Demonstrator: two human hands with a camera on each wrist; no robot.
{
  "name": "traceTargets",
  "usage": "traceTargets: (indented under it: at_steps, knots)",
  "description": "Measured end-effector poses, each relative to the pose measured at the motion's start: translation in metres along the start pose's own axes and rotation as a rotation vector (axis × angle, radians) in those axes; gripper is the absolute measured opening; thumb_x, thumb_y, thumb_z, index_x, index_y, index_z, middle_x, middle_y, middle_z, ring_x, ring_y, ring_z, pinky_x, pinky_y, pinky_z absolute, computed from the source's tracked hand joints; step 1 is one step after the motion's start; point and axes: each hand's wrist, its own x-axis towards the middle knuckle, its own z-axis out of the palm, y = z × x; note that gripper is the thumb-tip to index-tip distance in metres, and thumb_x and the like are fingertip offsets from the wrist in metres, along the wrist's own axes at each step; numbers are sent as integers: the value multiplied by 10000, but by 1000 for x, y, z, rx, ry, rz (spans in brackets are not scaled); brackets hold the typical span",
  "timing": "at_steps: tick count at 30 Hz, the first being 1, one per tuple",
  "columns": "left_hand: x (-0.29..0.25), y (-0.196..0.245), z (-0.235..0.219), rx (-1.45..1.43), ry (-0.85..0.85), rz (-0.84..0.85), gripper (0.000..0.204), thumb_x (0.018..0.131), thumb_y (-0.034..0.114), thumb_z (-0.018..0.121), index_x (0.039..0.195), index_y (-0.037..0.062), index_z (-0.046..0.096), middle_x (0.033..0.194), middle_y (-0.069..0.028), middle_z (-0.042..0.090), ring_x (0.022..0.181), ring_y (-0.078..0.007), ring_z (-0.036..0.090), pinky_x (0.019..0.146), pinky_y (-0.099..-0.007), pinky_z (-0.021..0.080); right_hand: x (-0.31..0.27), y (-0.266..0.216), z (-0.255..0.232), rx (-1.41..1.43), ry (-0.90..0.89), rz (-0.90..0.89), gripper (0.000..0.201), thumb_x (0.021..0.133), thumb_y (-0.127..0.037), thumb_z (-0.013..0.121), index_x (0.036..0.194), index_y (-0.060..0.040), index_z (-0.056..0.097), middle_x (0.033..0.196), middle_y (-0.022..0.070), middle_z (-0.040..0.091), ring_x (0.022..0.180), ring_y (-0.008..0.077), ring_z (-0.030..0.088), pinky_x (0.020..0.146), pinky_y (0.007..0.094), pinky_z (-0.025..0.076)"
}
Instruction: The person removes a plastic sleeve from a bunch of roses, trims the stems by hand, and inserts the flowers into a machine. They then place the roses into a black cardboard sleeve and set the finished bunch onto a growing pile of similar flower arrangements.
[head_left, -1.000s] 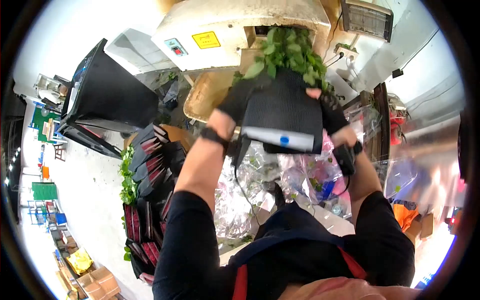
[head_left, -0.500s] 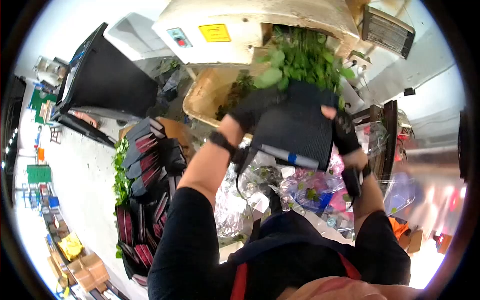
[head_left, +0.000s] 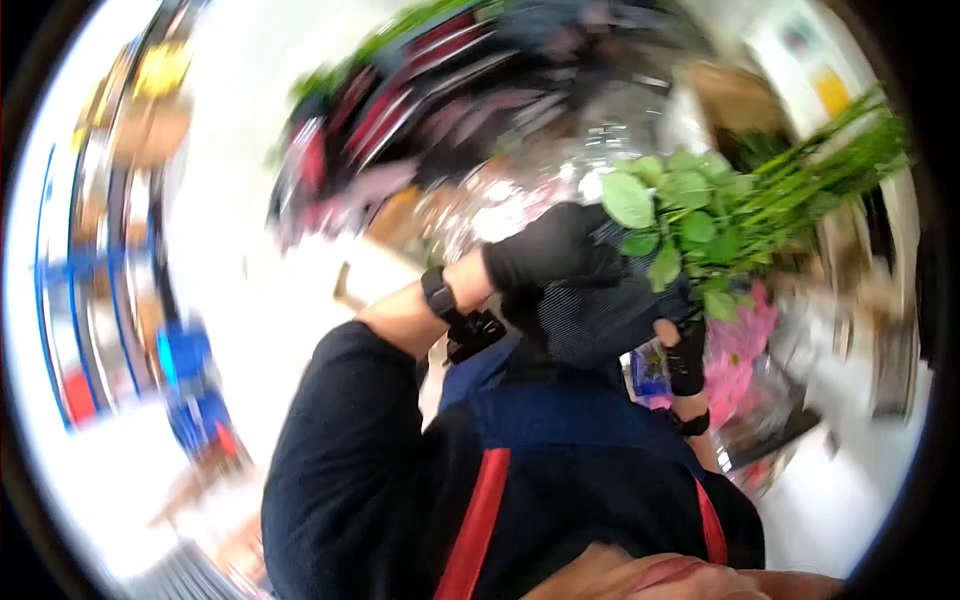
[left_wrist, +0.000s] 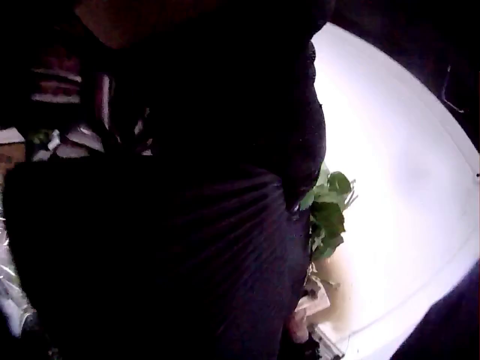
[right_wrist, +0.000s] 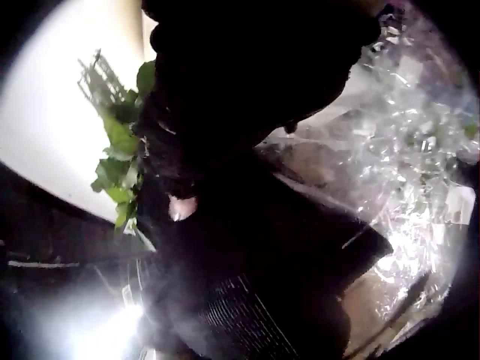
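Observation:
A bouquet wrapped in black ribbed paper lies across the front of the body. Green leaves and long bare stems stick out of it toward the upper right. My left hand, in a black glove, grips the wrap from the left. On the near right side, my gloved right hand holds the wrap close below the leaves, its bare thumb tip pressed on the paper. Dark wrap fills much of the left wrist view, and the flower heads are hidden.
Several bouquets in dark wraps lie piled beyond the hands, blurred. Crumpled clear plastic and pink plastic lie around. A pale machine with a yellow label stands at upper right. Blue shelving is far left.
The head view has swung left, so the machine is now at the right edge. The bouquet's stems, earlier at the machine's opening, have come away from it, and both hands still hold the wrap.

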Motion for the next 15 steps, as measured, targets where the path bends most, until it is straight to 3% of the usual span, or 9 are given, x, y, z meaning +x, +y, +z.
traceTargets:
  at_steps: [3, 6, 8, 10, 11, 12, 13, 14, 15]
  knots:
    - [-118, -12, 11, -291, 505, 112, 578, 790, 253, 742, 1260, 6, 514, 1154, -127, 629, 1025, -185, 589, 892, -326, 457, 80, 117, -63, 967, -239, 529, 563, 804, -100, 664, 1310, -10, 434, 1289, 127, 498, 1045, 244, 551, 891, 374, 479]
    - [-241, -9, 40, -688, 841, -98, 510, 789, 200, 730, 1215, -4, 537, 1092, -83, 623, 994, -164, 567, 884, -301, 446, 118, 38, 16, 149, -572, 234, 771, 820, -437, 666, 1335, 63, 382, 1345, 132, 460, 1201, 279, 458, 1021, 353, 344]
    - [-285, -22, 59, -785, 1198, -171, 410, 793, 163, 698, 1150, 5, 570, 969, -50, 643, 825, -154, 594, 734, -315, 491, 66, -90, 162, -446, -1044, -295, 873, 761, -504, 700, 1326, 78, 378, 1341, 156, 462, 1213, 298, 448, 1019, 362, 342]
    - [-335, -52, 96, -379, 1363, -470, 340, 813, 169, 650, 1119, 31, 595, 975, -90, 646, 825, -198, 615, 750, -328, 490, 31, -109, 248, -581, -1303, -301, 883, 719, -484, 735, 1314, 72, 395, 1289, 191, 496, 1195, 306, 467, 1018, 365, 337]
    - [-359, -52, 104, -459, 1453, -476, 280, 823, 202, 615, 1066, 65, 628, 937, -123, 644, 818, -269, 619, 754, -364, 491, 13, -118, 292, -640, -1434, -310, 888, 697, -474, 752, 1308, 68, 404, 1264, 209, 513, 1186, 310, 476, 1018, 366, 335]
    - [-385, -70, 121, -171, 1401, -610, 282, 812, 224, 625, 1062, 97, 646, 926, -139, 649, 844, -317, 617, 757, -390, 491, -10, -108, 326, -655, -1419, -361, 946, 671, -581, 730, 1301, 50, 416, 1215, 172, 547, 1128, 261, 506, 980, 341, 365]
    - [-411, -87, 138, 96, 1404, -669, 291, 803, 221, 630, 1065, 96, 650, 946, -144, 655, 876, -317, 623, 770, -393, 492, -30, -109, 364, -570, -1506, 4, 848, 690, -397, 771, 1304, 62, 407, 1308, 196, 480, 1225, 267, 447, 1018, 357, 343]
    - [-431, -98, 149, 365, 1384, -721, 300, 794, 218, 635, 1068, 96, 654, 967, -149, 661, 907, -317, 628, 783, -396, 492, -29, -72, 385, -526, -1478, 0, 842, 701, -369, 765, 1314, 70, 392, 1321, 199, 463, 1235, 252, 433, 1029, 350, 337]
    - [-444, -99, 144, 9, 1531, -689, 293, 802, 192, 625, 1077, 94, 654, 1003, -159, 655, 942, -326, 620, 798, -393, 489, -41, -67, 414, -535, -1487, 114, 826, 726, -373, 739, 1314, 85, 386, 1314, 213, 464, 1235, 258, 433, 1040, 348, 332]
